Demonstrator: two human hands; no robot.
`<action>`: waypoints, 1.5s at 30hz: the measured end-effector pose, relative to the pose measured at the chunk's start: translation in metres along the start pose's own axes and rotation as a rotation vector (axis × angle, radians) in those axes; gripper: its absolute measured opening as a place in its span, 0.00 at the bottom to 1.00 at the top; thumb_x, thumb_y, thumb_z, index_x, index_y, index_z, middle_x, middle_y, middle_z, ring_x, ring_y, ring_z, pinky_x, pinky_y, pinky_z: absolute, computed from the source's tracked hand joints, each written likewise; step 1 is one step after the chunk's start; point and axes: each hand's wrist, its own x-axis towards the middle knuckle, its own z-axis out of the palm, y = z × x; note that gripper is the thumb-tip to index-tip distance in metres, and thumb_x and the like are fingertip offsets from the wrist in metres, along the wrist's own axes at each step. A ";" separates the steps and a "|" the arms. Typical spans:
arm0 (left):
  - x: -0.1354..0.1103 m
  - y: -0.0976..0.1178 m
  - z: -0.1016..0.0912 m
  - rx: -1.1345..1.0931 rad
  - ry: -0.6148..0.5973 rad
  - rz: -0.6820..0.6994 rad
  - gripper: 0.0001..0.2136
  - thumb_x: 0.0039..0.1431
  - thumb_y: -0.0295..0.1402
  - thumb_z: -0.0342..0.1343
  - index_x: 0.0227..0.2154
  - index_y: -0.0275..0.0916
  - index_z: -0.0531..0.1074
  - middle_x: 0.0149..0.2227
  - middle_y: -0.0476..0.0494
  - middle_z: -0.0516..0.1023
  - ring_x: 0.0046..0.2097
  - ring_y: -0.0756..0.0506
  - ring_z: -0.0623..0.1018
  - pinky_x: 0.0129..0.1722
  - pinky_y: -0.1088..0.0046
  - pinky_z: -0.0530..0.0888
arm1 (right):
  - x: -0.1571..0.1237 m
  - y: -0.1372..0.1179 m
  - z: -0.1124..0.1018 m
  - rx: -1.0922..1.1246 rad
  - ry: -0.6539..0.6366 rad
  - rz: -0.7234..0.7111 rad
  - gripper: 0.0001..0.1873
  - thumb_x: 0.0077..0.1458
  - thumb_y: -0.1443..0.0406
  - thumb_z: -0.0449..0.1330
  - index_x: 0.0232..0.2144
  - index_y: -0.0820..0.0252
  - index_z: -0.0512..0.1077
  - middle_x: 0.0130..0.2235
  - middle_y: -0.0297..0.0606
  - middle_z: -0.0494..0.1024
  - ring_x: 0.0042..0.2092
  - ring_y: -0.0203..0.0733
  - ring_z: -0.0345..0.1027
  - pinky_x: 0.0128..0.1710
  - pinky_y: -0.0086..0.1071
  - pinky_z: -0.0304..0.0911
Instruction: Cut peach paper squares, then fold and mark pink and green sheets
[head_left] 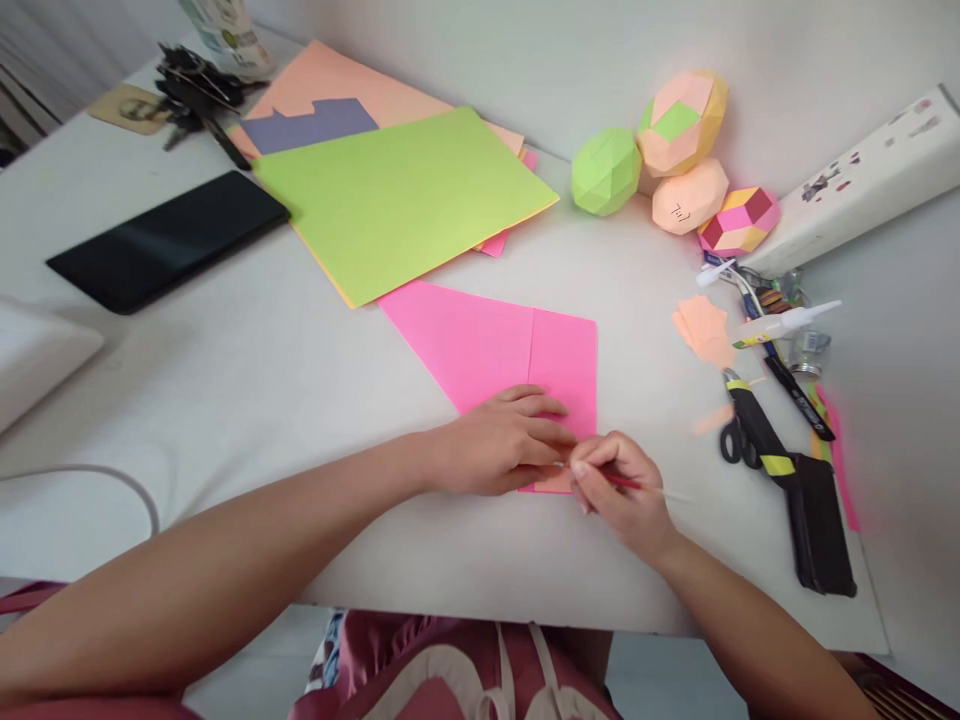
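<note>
A pink sheet of paper point(487, 345) lies on the table, with a line running down it near its right side. My left hand point(506, 440) rests flat on its lower part, fingers stretched out. My right hand point(619, 490) is closed around a thin red pen point(624, 481), whose tip points left toward my left fingertips at the paper's lower right. Whether the tip touches the paper is hidden. A peach paper piece point(553, 484) shows at the pink sheet's near edge, partly covered by my hands.
A green sheet point(405, 200) tops stacked coloured paper. A black phone point(169, 240) lies left. Several faceted paper shapes point(606, 170) stand at the back. Right are scissors point(739, 443), a box cutter point(757, 415), a black case point(825, 525) and a glue bottle point(780, 326).
</note>
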 end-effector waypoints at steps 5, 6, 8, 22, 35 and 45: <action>0.001 -0.002 -0.004 -0.299 0.120 -0.001 0.13 0.63 0.24 0.47 0.41 0.39 0.76 0.48 0.41 0.78 0.52 0.42 0.72 0.57 0.58 0.63 | 0.005 0.005 -0.020 -0.017 0.199 -0.157 0.08 0.64 0.60 0.52 0.34 0.56 0.68 0.28 0.32 0.73 0.24 0.33 0.64 0.21 0.28 0.60; 0.000 -0.003 -0.004 -0.407 0.178 -0.031 0.13 0.63 0.24 0.47 0.40 0.38 0.77 0.46 0.40 0.78 0.49 0.43 0.74 0.53 0.60 0.68 | 0.005 0.005 -0.024 -0.069 0.226 -0.184 0.10 0.66 0.60 0.50 0.34 0.56 0.68 0.27 0.32 0.73 0.24 0.33 0.65 0.22 0.28 0.61; -0.001 -0.006 -0.003 -0.618 0.275 -0.164 0.10 0.61 0.26 0.50 0.38 0.38 0.77 0.43 0.40 0.79 0.46 0.43 0.76 0.45 0.64 0.73 | 0.006 0.007 -0.029 -0.229 0.237 -0.246 0.12 0.66 0.62 0.48 0.35 0.56 0.69 0.27 0.34 0.75 0.28 0.36 0.69 0.28 0.31 0.66; 0.000 0.013 -0.006 -0.394 0.565 -0.209 0.13 0.66 0.37 0.46 0.40 0.39 0.74 0.41 0.39 0.80 0.44 0.42 0.80 0.45 0.63 0.77 | 0.013 0.018 -0.049 -0.878 -0.123 -0.389 0.14 0.52 0.71 0.59 0.43 0.56 0.72 0.55 0.45 0.73 0.58 0.52 0.64 0.56 0.50 0.64; -0.010 -0.043 -0.017 0.234 0.503 -0.534 0.22 0.54 0.41 0.56 0.51 0.39 0.69 0.55 0.34 0.69 0.58 0.29 0.64 0.58 0.45 0.59 | 0.009 0.010 -0.122 -0.596 -0.165 -0.029 0.21 0.45 0.75 0.62 0.43 0.55 0.74 0.56 0.43 0.71 0.61 0.51 0.60 0.60 0.48 0.57; -0.008 -0.054 -0.010 0.468 0.419 -0.719 0.26 0.52 0.45 0.56 0.53 0.41 0.69 0.55 0.38 0.68 0.56 0.33 0.65 0.56 0.52 0.60 | 0.011 0.020 -0.122 -0.552 -0.180 0.027 0.25 0.41 0.72 0.64 0.45 0.55 0.72 0.56 0.42 0.67 0.58 0.48 0.60 0.59 0.43 0.56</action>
